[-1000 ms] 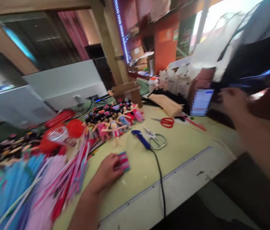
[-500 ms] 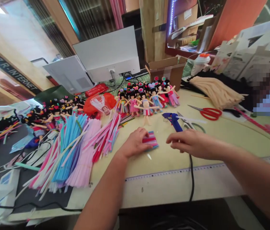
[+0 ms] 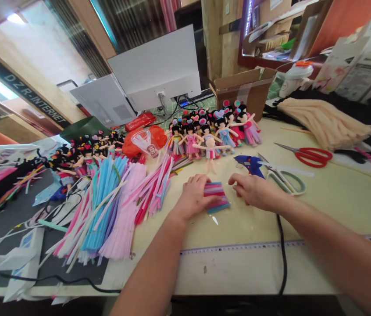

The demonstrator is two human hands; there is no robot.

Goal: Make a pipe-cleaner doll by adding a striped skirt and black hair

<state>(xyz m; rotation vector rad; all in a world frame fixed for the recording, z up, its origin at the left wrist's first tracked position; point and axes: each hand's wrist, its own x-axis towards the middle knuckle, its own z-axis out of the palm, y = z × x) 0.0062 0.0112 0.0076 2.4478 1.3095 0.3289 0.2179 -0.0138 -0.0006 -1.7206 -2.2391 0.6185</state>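
Near the table's middle, my left hand [image 3: 194, 197] holds a small striped panel of pipe cleaners [image 3: 217, 197], pink, red and blue, flat on the tabletop with the thumb across it. Just right of the panel, apart from it, is my right hand [image 3: 253, 189], its fingers bent together in a pinch; anything between the fingertips is too small to make out. Behind that hand lies a blue glue gun [image 3: 249, 164], partly covered by it. A small white scrap [image 3: 215, 220] lies in front of the panel. Beyond the hands is a doll with a striped top [image 3: 211, 151].
Bundles of pipe cleaners [image 3: 118, 219] spread to the left. Finished dolls [image 3: 190, 140] crowd the back, before a cardboard box [image 3: 244, 90]. Grey-handled scissors [image 3: 287, 182] and red-handled scissors [image 3: 313, 156] lie right. A ruler strip [image 3: 238, 248] and black cable [image 3: 281, 254] run in front.
The camera view has shifted, moving the scene's background. My right hand's fingers have drawn together into a pinch near the panel. My left hand stays on the striped panel, more of which now shows.
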